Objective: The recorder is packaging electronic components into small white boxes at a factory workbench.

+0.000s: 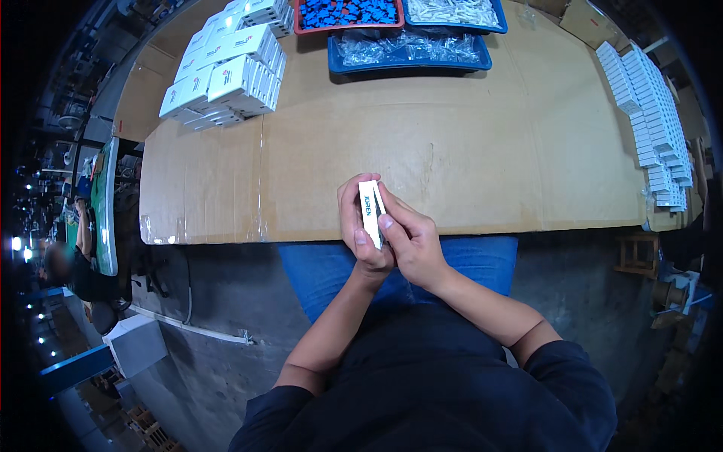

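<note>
Brown cardboard tabletop (452, 151) has open room; near its edge, your left hand (349, 217) and right hand (418, 245) clamp 1 slim white box (368, 209).

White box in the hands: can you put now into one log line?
left hand: holds white box | right hand: holds its right side | red tray: beyond hands, blue pieces inside

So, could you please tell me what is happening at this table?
The person's left hand and right hand together hold a small white box over the near edge of a cardboard-covered table. A narrow dark gap shows along its right side. White boxes are stacked at the far left, and a red tray holds blue pieces.
</note>
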The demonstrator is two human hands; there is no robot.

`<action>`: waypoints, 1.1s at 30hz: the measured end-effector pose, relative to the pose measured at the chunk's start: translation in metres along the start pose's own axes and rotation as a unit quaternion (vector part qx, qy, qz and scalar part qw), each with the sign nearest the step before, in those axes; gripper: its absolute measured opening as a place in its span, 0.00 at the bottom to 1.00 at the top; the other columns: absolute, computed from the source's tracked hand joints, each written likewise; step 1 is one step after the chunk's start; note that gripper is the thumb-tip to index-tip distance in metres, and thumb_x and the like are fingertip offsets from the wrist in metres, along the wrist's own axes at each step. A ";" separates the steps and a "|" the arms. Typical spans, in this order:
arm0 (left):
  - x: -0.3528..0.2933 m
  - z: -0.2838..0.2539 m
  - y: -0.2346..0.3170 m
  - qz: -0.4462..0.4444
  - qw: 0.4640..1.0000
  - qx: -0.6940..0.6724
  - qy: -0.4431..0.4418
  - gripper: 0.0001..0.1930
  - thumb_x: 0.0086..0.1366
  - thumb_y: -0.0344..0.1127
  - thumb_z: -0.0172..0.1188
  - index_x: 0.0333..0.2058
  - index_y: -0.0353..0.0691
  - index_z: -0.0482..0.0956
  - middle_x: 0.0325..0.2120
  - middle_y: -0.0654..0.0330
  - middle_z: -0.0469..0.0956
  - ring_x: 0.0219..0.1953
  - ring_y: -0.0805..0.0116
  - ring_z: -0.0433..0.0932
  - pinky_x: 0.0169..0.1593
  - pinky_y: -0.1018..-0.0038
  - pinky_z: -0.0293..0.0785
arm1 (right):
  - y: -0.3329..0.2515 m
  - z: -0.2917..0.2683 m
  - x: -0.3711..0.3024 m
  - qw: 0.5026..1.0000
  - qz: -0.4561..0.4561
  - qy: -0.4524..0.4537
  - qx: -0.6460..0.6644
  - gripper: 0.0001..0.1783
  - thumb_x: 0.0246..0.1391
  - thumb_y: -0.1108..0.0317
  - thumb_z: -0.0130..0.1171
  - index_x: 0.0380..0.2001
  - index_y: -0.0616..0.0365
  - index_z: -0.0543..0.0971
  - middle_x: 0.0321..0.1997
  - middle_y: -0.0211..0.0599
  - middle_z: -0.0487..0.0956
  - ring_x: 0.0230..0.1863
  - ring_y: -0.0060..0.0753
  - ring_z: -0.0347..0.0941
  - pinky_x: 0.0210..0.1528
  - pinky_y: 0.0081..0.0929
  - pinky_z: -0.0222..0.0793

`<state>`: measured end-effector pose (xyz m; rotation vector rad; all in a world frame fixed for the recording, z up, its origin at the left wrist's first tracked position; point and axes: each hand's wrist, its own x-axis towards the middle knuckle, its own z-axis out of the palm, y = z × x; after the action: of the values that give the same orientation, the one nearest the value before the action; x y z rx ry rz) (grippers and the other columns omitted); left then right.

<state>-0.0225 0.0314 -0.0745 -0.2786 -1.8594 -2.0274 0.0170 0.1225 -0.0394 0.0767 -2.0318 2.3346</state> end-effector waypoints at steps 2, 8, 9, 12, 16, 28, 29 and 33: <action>-0.004 -0.003 0.002 -0.021 1.000 -0.004 -0.003 0.43 0.65 0.66 0.38 0.56 0.25 0.70 0.51 0.45 0.71 0.52 0.56 0.73 0.56 0.62 0.70 | 0.002 -0.005 0.001 1.000 0.002 -0.014 0.011 0.27 0.74 0.70 0.48 0.72 0.69 0.65 0.72 0.51 0.71 0.71 0.36 0.68 0.72 0.31 0.62; -0.004 -0.008 -0.007 -0.047 0.998 -0.021 -0.025 0.48 0.66 0.68 0.38 0.63 0.23 0.65 0.56 0.44 0.69 0.56 0.52 0.72 0.61 0.59 0.68 | 0.003 -0.009 0.008 0.999 0.042 -0.021 0.018 0.30 0.74 0.64 0.53 0.71 0.72 0.65 0.72 0.50 0.70 0.69 0.35 0.69 0.68 0.30 0.67; 0.000 -0.008 -0.011 -0.016 0.998 0.030 -0.053 0.52 0.66 0.72 0.38 0.67 0.23 0.60 0.59 0.43 0.67 0.58 0.50 0.71 0.63 0.58 0.67 | 0.002 -0.013 0.012 0.996 0.079 -0.026 0.007 0.30 0.75 0.61 0.53 0.71 0.72 0.66 0.71 0.49 0.71 0.68 0.34 0.69 0.67 0.30 0.68; 0.003 -0.015 -0.015 0.015 0.986 0.100 -0.134 0.59 0.68 0.79 0.37 0.75 0.24 0.47 0.65 0.42 0.61 0.64 0.47 0.69 0.67 0.56 0.65 | -0.007 -0.035 0.021 0.988 0.143 -0.042 0.046 0.31 0.75 0.56 0.54 0.71 0.65 0.68 0.69 0.47 0.71 0.69 0.37 0.68 0.66 0.32 0.68; -0.001 -0.013 -0.013 -0.126 0.984 -0.086 -0.088 0.53 0.72 0.77 0.36 0.78 0.36 0.45 0.65 0.51 0.68 0.66 0.59 0.70 0.68 0.63 0.66 | 0.000 -0.048 0.021 0.984 0.113 -0.107 -0.082 0.36 0.69 0.50 0.61 0.73 0.57 0.68 0.71 0.52 0.68 0.71 0.46 0.67 0.69 0.38 0.67; 0.005 -0.001 0.025 -0.488 0.810 -0.310 -0.100 0.37 0.79 0.68 0.30 0.66 0.42 0.66 0.59 0.53 0.75 0.60 0.59 0.78 0.61 0.62 0.78 | 0.003 -0.077 0.041 0.892 -0.244 -0.143 -0.353 0.46 0.44 0.45 0.77 0.63 0.58 0.75 0.69 0.47 0.72 0.68 0.55 0.71 0.74 0.66 0.58; 0.002 0.000 0.025 -0.486 0.809 -0.317 -0.094 0.37 0.79 0.68 0.30 0.66 0.42 0.66 0.59 0.53 0.75 0.60 0.59 0.78 0.61 0.62 0.78 | 0.002 -0.077 0.041 0.894 -0.251 -0.147 -0.342 0.47 0.43 0.44 0.78 0.63 0.59 0.74 0.70 0.48 0.73 0.68 0.56 0.71 0.75 0.66 0.55; -0.001 -0.004 0.033 -0.487 0.811 -0.310 -0.093 0.37 0.79 0.68 0.30 0.67 0.43 0.65 0.58 0.54 0.75 0.60 0.60 0.77 0.62 0.62 0.78 | 0.007 -0.071 0.038 0.903 -0.251 -0.160 -0.308 0.50 0.42 0.46 0.80 0.63 0.61 0.71 0.69 0.50 0.74 0.68 0.56 0.72 0.75 0.58 0.59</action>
<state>-0.0076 0.0260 -0.0451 0.4559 -1.4731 -3.3989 -0.0220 0.1914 -0.0537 0.8837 -2.4139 1.3767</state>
